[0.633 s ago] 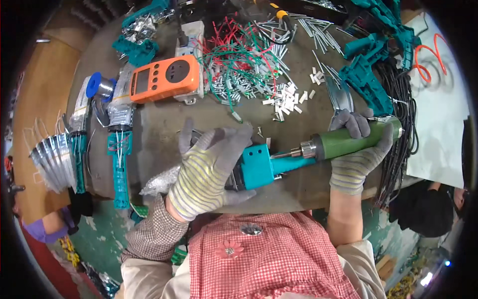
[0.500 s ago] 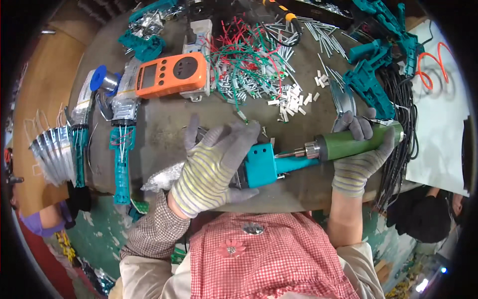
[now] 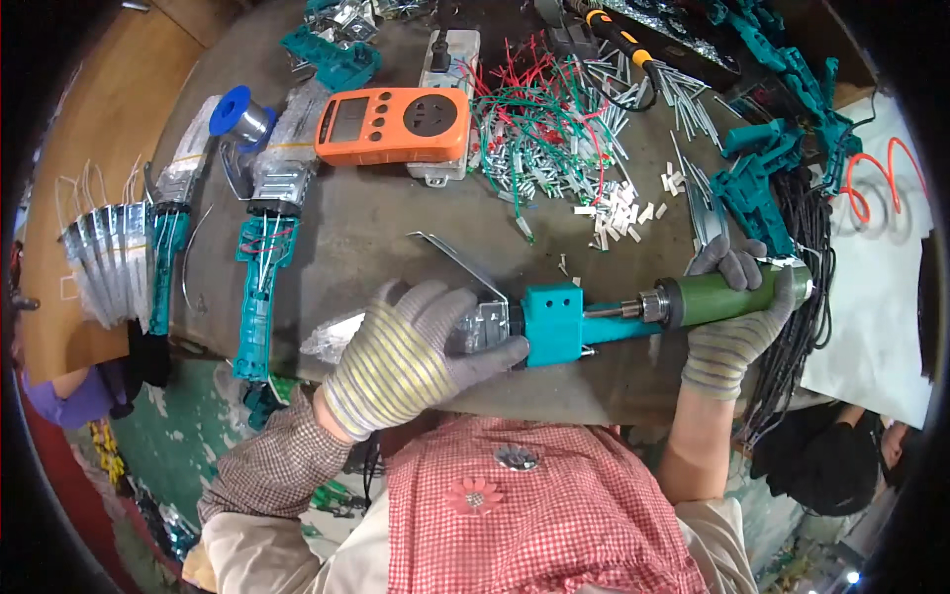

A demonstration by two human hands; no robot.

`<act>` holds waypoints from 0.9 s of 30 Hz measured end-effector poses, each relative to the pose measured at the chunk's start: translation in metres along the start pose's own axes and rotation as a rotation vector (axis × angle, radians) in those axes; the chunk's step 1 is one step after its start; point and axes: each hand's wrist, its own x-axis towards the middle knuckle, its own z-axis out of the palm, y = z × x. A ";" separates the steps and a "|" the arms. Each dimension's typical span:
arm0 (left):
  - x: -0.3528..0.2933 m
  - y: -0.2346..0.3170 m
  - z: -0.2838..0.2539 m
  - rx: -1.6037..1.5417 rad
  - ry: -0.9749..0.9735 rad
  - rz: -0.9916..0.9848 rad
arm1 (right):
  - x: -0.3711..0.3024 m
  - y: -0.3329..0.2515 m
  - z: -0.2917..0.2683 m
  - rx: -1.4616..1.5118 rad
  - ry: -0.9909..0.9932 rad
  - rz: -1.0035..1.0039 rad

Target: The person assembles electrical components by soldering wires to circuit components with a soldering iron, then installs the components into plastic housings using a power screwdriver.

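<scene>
My left hand (image 3: 421, 346), in a grey and yellow striped glove, grips the clear-wrapped metal end of a teal-handled tool (image 3: 554, 325). A bent metal strip (image 3: 460, 265) sticks up beyond its fingers. In the same kind of glove, my right hand (image 3: 742, 317) is wrapped round a green power screwdriver (image 3: 717, 299). The screwdriver lies level, its bit pointing left at the teal block, above the teal handle. Whether the bit sits on a screw cannot be made out. A small screw (image 3: 563, 264) lies just beyond the block.
Beyond my hands are an orange meter (image 3: 393, 126), a heap of red and green wired parts (image 3: 539, 148), white sleeves (image 3: 618, 213) and metal rods (image 3: 683, 104). Similar teal tools (image 3: 254, 307) and a solder spool (image 3: 242, 117) stand left. Black cables (image 3: 807, 218) and teal shells (image 3: 757, 193) are at right.
My left hand has come down from the teal block's top edge and closed round the metal end. The metal strip has come into sight. My right hand keeps hold of the screwdriver.
</scene>
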 end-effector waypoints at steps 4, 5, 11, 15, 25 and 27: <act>0.001 0.000 -0.002 -0.013 0.021 0.032 | 0.002 -0.002 0.000 -0.069 0.055 -0.015; 0.001 -0.001 -0.001 -0.037 0.026 0.042 | 0.003 -0.002 0.000 -0.072 0.052 -0.013; 0.000 -0.002 -0.002 -0.064 -0.028 0.037 | 0.001 0.000 0.003 -0.055 0.038 0.006; 0.001 -0.004 0.000 -0.074 0.023 0.061 | 0.002 -0.001 0.004 -0.051 0.030 0.013; 0.003 -0.005 -0.002 -0.106 -0.035 0.068 | 0.003 0.000 0.006 -0.101 0.028 0.021; 0.002 -0.004 -0.002 -0.114 -0.047 0.061 | 0.002 0.001 0.009 -0.102 0.023 0.011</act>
